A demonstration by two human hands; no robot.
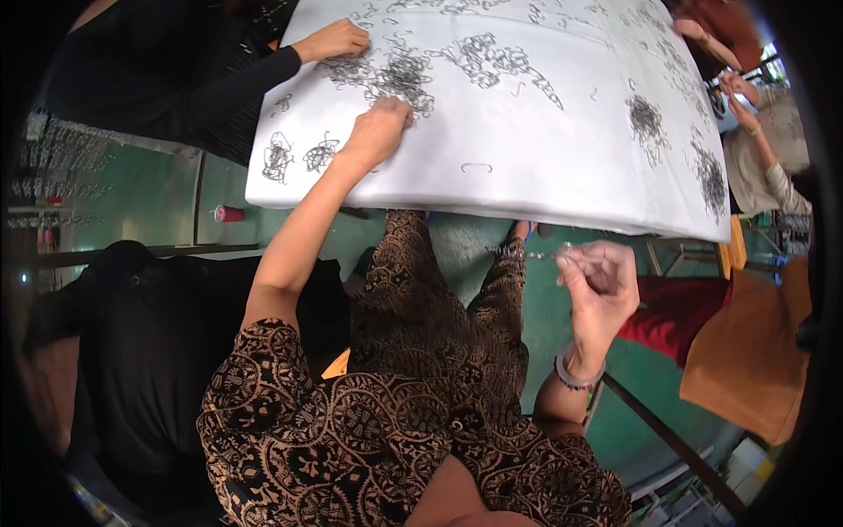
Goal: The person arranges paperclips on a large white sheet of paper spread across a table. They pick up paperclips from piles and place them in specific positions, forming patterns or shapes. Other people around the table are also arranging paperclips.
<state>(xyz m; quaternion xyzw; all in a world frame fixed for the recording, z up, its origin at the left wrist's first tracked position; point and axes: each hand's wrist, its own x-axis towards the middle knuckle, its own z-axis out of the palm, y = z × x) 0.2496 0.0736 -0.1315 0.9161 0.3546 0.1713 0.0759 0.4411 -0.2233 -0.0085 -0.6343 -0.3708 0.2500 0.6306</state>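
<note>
Your left hand (379,132) reaches to the near edge of a tangled pile of wire hooks (402,77), fingers curled down and touching it — whether they grip a hook, you cannot tell from here. Your right hand (601,277) is off the table, below its near edge, thumb and fingers pinched on one end of a thin metal chain (532,256) that extends to the left, its far end blurred. A grey bracelet (578,372) circles that wrist.

The pile lies on the white table (536,176), with a single hook (477,167) near the edge and a small clump (278,160) at the left corner. Just beyond your left hand — a co-worker's hand (341,39), touching the same pile. A dark heap (647,119) sits toward the right side.
</note>
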